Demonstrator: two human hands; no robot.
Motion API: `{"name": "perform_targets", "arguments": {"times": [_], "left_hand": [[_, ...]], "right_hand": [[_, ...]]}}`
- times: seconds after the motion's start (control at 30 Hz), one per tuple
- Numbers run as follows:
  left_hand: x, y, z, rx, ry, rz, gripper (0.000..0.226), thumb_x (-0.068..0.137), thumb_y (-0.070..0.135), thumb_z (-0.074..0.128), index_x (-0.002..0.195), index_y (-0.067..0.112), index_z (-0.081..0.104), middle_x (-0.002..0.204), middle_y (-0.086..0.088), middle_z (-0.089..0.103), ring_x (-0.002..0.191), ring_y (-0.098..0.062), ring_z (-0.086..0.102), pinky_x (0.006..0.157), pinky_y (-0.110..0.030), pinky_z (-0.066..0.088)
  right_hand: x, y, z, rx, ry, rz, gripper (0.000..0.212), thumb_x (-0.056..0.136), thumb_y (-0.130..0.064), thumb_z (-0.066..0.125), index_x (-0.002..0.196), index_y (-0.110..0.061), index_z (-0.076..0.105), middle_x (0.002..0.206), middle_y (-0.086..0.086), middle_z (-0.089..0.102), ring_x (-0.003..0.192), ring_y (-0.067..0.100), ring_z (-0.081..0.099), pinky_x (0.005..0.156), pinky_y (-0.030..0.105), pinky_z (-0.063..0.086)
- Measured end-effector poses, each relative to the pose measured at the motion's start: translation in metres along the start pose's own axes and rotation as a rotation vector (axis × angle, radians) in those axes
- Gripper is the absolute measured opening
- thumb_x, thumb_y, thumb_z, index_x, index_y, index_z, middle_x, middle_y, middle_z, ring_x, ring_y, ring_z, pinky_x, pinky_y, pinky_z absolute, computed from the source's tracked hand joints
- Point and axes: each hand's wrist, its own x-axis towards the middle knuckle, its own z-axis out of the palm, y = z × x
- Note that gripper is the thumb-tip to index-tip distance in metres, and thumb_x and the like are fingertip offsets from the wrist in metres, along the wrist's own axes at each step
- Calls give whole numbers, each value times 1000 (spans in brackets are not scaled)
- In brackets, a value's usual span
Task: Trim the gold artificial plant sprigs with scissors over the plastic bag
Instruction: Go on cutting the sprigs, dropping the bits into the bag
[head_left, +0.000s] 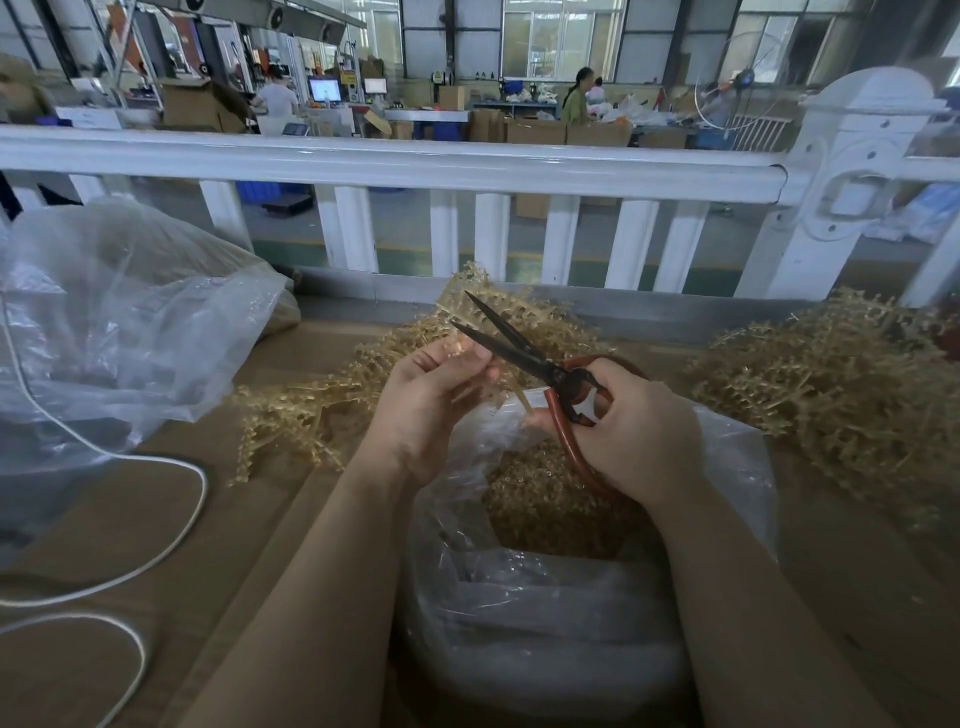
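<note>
My left hand (434, 397) pinches a gold sprig (337, 387) whose fronds spread left and behind over the table. My right hand (631, 423) grips the red handles of black-bladed scissors (511, 345). The blades stand open, their tips just above my left fingertips. Both hands are above an open clear plastic bag (545, 618) with gold trimmings (540, 499) lying inside it.
A heap of gold sprigs (836, 384) lies at the right on the brown table (171, 525). A large crumpled clear bag (114, 322) sits at the left, with a white cable (171, 535) looping before it. A white railing (415, 166) runs along the far edge.
</note>
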Motion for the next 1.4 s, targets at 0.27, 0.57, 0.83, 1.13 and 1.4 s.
{"name": "perform_targets", "arguments": {"times": [0.27,0.57,0.83,1.13,1.4], "left_hand": [[2,-1,-1,66,-49,62,13,77,10,67,69,19,70,72,4,68,73,-7,63,75,-20,53],[3,-4,0,92,-3,82,1,79,9,67,78,9,67,79,-1,69,78,-12,60,83,-25,52],[2,-2,1,125,39,99,12,88,0,62,78,6,65,91,-18,56,91,-28,43,87,-41,41],[3,-3,2,151,50,121,15,92,-1,59,78,6,60,77,-9,52,69,-14,45,71,-22,45],[4,-4,1,155,29,131,16,93,0,57,80,7,62,75,-7,51,66,-11,43,69,-18,47]], "right_hand": [[1,5,5,-81,10,3,69,71,-91,39,95,-30,62,74,-13,64,66,11,62,55,24,51],[2,5,4,-78,-15,-2,55,74,-79,54,94,-28,61,68,-13,59,62,10,58,56,29,53],[1,1,1,-117,54,-20,49,77,-71,56,91,-26,65,64,-13,58,57,10,54,53,28,52],[1,0,0,-137,59,-18,46,79,-70,66,89,-24,69,70,-11,66,64,13,64,57,31,55],[1,-1,1,-97,54,-11,51,80,-70,63,94,-22,72,75,-8,70,66,15,66,62,33,58]]}}
